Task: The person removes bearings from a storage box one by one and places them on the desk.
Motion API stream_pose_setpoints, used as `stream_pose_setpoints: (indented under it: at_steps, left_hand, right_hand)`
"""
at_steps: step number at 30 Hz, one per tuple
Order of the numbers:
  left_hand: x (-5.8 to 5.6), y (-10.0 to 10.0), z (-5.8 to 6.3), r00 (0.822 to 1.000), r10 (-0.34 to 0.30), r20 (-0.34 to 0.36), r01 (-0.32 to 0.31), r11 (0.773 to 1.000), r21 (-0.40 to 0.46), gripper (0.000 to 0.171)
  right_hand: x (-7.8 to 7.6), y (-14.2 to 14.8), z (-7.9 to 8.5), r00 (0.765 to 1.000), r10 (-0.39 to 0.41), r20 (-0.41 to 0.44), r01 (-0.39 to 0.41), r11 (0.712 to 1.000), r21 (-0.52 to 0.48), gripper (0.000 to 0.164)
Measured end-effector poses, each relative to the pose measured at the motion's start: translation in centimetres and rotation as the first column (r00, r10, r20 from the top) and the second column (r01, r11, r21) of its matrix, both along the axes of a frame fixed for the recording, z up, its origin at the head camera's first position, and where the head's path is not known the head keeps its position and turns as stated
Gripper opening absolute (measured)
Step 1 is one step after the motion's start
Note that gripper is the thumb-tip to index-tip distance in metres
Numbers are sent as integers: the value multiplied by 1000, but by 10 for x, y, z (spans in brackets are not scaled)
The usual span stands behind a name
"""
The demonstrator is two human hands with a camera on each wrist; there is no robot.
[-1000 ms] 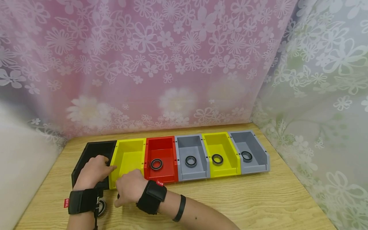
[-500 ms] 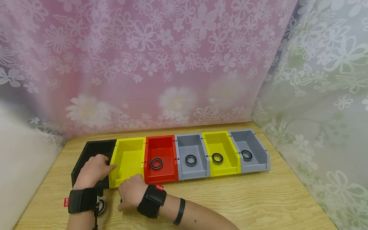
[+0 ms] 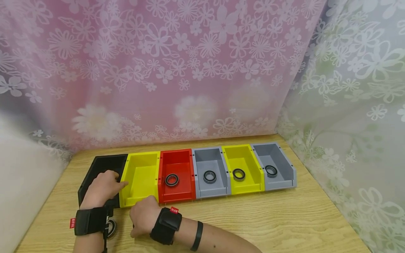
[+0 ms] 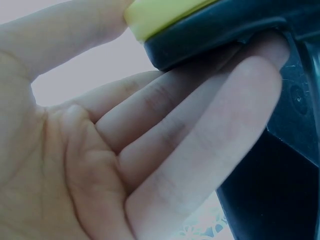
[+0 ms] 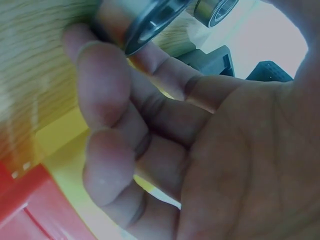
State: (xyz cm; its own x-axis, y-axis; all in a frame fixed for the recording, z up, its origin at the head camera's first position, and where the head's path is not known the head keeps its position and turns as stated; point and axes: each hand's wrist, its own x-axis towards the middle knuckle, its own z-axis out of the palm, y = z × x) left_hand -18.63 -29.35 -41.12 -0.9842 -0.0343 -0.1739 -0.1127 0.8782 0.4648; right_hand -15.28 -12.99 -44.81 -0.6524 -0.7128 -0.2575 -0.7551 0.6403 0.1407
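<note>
My left hand (image 3: 102,186) reaches over the black bin (image 3: 109,161) at the row's left end. Its thumb touches the edge of the yellow bin (image 3: 143,167), while its fingers lie along the black wall, gripping the rim between. In front of the yellow bin, my right hand (image 3: 145,215) is curled low over the table. The right wrist view shows it pinching a ball bearing (image 5: 119,21) at its fingertips; the hand hides most of it from the head. Another ball bearing (image 3: 111,228) sits on the table, partly behind the left wrist strap.
Rightward in the joined row, a red bin (image 3: 177,158), a grey bin (image 3: 207,165), a second yellow bin (image 3: 238,158) and another grey bin (image 3: 267,154) each contain one bearing. A pink flowered curtain (image 3: 190,70) hangs behind the wooden table (image 3: 269,218).
My right hand has drawn slightly back toward me and a little right, away from the yellow bin's front. The left hand stays in place on the bins.
</note>
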Motion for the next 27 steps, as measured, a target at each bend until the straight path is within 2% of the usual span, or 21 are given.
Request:
stream_pose_setpoints:
  at_steps: [7,27]
  left_hand:
    - [1,0,0,1000,2,-4,-2,1000,-5,30]
    - [1,-1,-2,1000,-4,-23,4,1000,0,32]
  right_hand:
    - [1,-3,-4,1000,5,16,-5,1000,3,41]
    - [4,-2,-7,999,17,-41,-16,999,44,36]
